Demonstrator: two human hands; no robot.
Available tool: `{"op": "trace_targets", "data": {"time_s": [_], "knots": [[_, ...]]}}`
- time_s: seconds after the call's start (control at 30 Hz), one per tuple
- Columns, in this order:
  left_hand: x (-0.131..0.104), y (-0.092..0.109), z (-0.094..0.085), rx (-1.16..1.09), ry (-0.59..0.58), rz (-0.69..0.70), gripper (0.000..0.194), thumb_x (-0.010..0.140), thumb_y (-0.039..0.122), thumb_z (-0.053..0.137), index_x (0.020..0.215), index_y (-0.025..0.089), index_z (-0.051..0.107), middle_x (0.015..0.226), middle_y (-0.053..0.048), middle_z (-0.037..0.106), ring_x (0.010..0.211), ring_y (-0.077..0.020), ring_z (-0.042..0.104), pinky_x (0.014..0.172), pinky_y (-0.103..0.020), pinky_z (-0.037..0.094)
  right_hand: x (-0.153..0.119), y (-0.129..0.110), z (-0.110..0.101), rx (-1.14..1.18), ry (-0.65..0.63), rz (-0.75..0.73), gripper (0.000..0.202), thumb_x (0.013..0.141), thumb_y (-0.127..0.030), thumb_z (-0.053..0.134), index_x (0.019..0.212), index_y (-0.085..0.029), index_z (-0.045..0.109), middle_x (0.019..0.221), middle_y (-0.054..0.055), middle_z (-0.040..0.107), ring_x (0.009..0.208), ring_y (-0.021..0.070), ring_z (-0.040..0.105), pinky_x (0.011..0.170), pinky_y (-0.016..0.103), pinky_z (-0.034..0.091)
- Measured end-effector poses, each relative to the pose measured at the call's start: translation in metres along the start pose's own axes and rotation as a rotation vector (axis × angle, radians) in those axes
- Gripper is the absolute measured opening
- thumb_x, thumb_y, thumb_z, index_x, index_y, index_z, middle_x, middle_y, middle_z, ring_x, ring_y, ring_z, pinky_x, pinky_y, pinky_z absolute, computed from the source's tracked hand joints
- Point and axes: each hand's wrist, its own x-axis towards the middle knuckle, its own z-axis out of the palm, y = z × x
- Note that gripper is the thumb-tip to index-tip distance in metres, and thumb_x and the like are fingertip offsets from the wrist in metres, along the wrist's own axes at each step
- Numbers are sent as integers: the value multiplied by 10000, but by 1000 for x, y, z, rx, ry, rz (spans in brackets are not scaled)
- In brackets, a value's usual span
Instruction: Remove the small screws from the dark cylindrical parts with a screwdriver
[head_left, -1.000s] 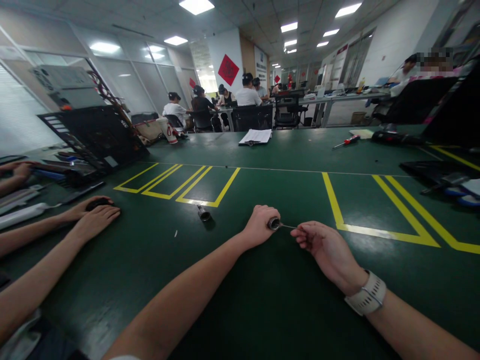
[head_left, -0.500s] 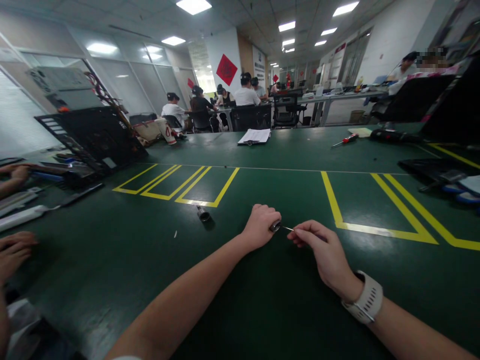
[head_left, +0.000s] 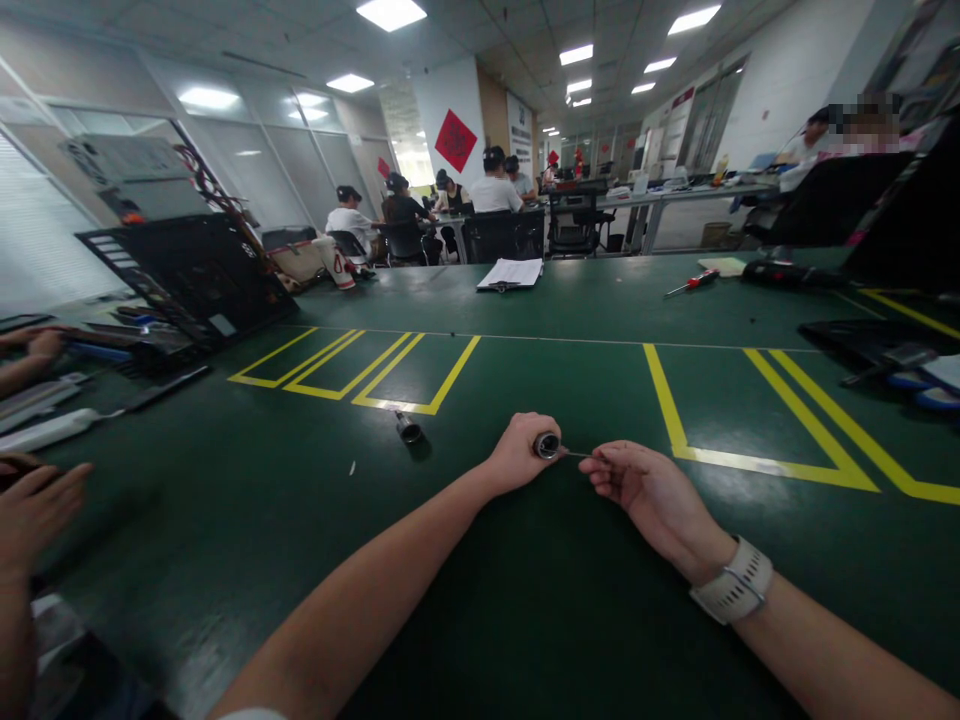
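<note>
My left hand (head_left: 520, 450) is wrapped round a small dark metal cylinder (head_left: 547, 446); its open round end with a shiny rim faces me. From the right, my right hand (head_left: 649, 495) pinches a thin metal rod (head_left: 579, 456) between thumb and fingertips. The rod's other end reaches the edge of the cylinder; I cannot tell whether it is inside it. A second metal piece (head_left: 409, 430), with a wide cup end and a narrower neck, lies on the green table (head_left: 465, 560) to the left of my hands.
Yellow tape outlines (head_left: 394, 407) mark the table. Farther back lie a clipboard with papers (head_left: 511, 273) and a red screwdriver (head_left: 694, 283). A black panel (head_left: 187, 265) stands at the left. A co-worker's hand (head_left: 45, 505) is at the left edge, near a white tool (head_left: 52, 430).
My left hand has turned, so the cylinder's open end now faces me more. My right hand has rolled palm-up a little and shifted slightly right. The co-worker's hand has moved right.
</note>
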Motion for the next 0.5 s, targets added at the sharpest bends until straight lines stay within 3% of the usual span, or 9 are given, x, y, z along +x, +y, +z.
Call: {"op": "trace_targets", "data": {"time_s": [0.17,0.5], "knots": [[1,-3,2,-98,36,-55,191,734,281,656,665,165,521,681,26,558,666,-121,512,666,-248,389,0,2,1,49,-13,-13,77,684,-248,693,712,-179,673,725,43,709,671,156,606,643,290,457],[0,-3,3,123,140,-148,110,735,205,633,667,169,555,670,19,574,686,-148,524,693,-282,376,-4,0,7,67,41,-99,84,658,-246,700,667,-179,650,645,24,674,608,137,554,595,275,425]]}}
